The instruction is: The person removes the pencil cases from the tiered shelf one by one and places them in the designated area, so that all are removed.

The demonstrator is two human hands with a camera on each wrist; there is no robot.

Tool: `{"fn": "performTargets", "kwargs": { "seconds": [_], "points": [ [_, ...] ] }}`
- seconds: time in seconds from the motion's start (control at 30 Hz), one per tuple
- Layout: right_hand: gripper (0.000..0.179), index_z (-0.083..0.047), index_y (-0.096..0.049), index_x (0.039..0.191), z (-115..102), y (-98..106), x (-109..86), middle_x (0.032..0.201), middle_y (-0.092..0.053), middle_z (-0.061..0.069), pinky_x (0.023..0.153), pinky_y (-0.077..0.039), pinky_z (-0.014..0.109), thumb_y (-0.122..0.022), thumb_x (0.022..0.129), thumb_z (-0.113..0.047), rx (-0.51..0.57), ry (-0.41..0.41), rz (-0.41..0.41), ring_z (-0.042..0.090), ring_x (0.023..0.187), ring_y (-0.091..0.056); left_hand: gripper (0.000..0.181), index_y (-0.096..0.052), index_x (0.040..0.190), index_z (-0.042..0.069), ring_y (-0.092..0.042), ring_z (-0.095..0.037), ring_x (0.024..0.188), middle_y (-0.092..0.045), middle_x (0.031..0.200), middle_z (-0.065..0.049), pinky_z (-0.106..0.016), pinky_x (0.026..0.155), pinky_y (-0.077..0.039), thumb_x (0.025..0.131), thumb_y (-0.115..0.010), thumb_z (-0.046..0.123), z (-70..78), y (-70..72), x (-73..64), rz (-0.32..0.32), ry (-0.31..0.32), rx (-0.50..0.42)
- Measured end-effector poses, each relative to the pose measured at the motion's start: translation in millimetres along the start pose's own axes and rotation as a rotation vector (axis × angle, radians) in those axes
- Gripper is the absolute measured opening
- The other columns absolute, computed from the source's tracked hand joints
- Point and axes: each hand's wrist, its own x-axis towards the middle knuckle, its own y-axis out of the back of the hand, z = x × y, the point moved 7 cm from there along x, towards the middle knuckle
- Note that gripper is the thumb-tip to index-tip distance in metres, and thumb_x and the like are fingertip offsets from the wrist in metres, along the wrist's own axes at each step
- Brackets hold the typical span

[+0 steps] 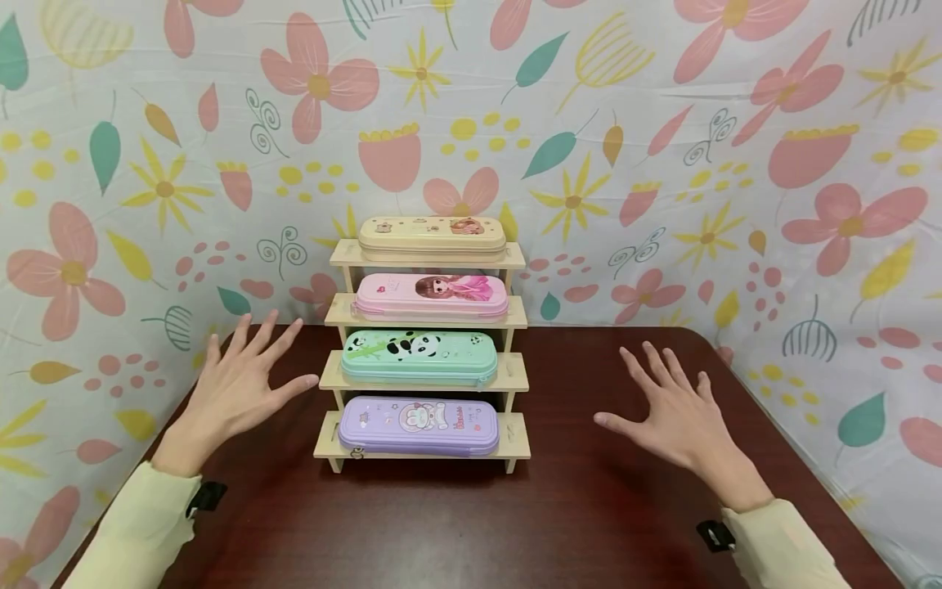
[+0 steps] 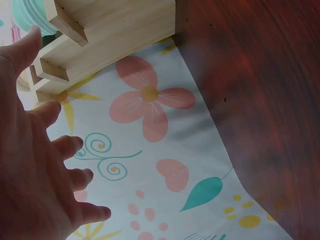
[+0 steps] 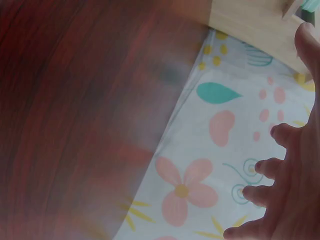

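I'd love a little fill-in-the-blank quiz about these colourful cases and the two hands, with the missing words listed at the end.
1. The wooden rack has ____ tiers.
2. Counting down from the top, the mint-green case is on the ____ tier.
3. The cream case sits higher than the other ____ cases.
4. The left hand and right hand are holding ____.

Missing words: four; third; three; nothing.
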Motion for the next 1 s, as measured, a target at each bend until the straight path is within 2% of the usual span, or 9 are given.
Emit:
{"fn": "performTargets", "kwargs": {
  "seconds": [0.27, 0.43, 0.53, 0.67, 0.73, 0.9, 1.0],
  "points": [
    [0.116, -0.029, -0.017, 0.171, -15.5, -2.0, 0.0, 0.174, -0.016, 0.018, 0.112, -0.013, 0.082, -0.065, 0.082, -0.086, 0.044, 0.027, 0.016, 0.045, 0.156, -0.021, 0.106, -0.019, 0.171, 0.020, -0.013, -0.054, 0.155, -0.023, 0.171, -0.023, -0.079, 0.115, -0.011, 0.091, -0.066, 0.073, 5.0, 2.8, 2.6, 0.019, -0.024, -0.051],
    [0.118, -0.028, -0.018, 0.171, -29.2, -2.4, -1.5, 0.168, -0.026, 0.025, 0.113, -0.022, 0.078, -0.065, 0.081, -0.087, 0.074, 0.042, 0.018, 0.049, 0.151, -0.028, 0.112, -0.015, 0.172, 0.024, -0.017, -0.049, 0.156, -0.024, 0.171, -0.019, -0.075, 0.117, -0.018, 0.088, -0.073, 0.070, 8.8, 3.2, 4.9, 0.008, -0.023, -0.181],
    [0.119, -0.026, -0.020, 0.171, -38.5, -1.1, -2.0, 0.162, -0.032, 0.027, 0.104, -0.038, 0.075, -0.064, 0.080, -0.089, 0.080, 0.046, 0.026, 0.051, 0.145, -0.034, 0.115, -0.013, 0.172, 0.029, -0.020, -0.045, 0.156, -0.025, 0.172, -0.014, -0.073, 0.116, -0.024, 0.085, -0.078, 0.069, 11.3, 2.8, 6.8, -0.005, -0.007, -0.268],
    [0.118, -0.026, -0.023, 0.171, -51.6, 0.5, -1.8, 0.158, -0.038, 0.022, 0.081, -0.053, 0.067, -0.063, 0.079, -0.090, 0.104, 0.062, 0.033, 0.047, 0.135, -0.044, 0.117, -0.012, 0.171, 0.034, -0.027, -0.045, 0.154, -0.026, 0.172, -0.013, -0.072, 0.113, -0.032, 0.083, -0.082, 0.067, 15.2, 0.1, 9.6, -0.026, 0.004, -0.348],
    [0.116, -0.026, -0.025, 0.170, -58.2, 0.9, -1.7, 0.158, -0.039, 0.020, 0.079, -0.053, 0.065, -0.065, 0.080, -0.088, 0.130, 0.077, 0.032, 0.046, 0.130, -0.049, 0.118, -0.013, 0.171, 0.034, -0.032, -0.045, 0.151, -0.028, 0.171, -0.015, -0.071, 0.112, -0.035, 0.082, -0.085, 0.063, 16.8, -1.4, 11.0, -0.029, -0.003, -0.390],
    [0.111, -0.030, -0.025, 0.170, -73.4, 0.4, -4.3, 0.160, -0.037, 0.018, 0.087, -0.051, 0.065, -0.073, 0.082, -0.079, 0.232, 0.101, 0.011, 0.044, 0.123, -0.057, 0.121, -0.017, 0.171, 0.031, -0.039, -0.046, 0.147, -0.039, 0.165, -0.018, -0.069, 0.110, -0.038, 0.079, -0.094, 0.049, 20.2, -4.4, 14.8, -0.009, -0.039, -0.483],
    [0.108, -0.031, -0.030, 0.168, -81.3, 0.3, -7.9, 0.159, -0.039, 0.014, 0.085, -0.053, 0.059, -0.077, 0.081, -0.075, 0.280, 0.112, 0.013, 0.034, 0.117, -0.062, 0.120, -0.020, 0.171, 0.031, -0.041, -0.045, 0.146, -0.045, 0.162, -0.018, -0.069, 0.109, -0.039, 0.079, -0.095, 0.044, 22.4, -6.5, 17.3, -0.003, -0.065, -0.515]
  ]
}}
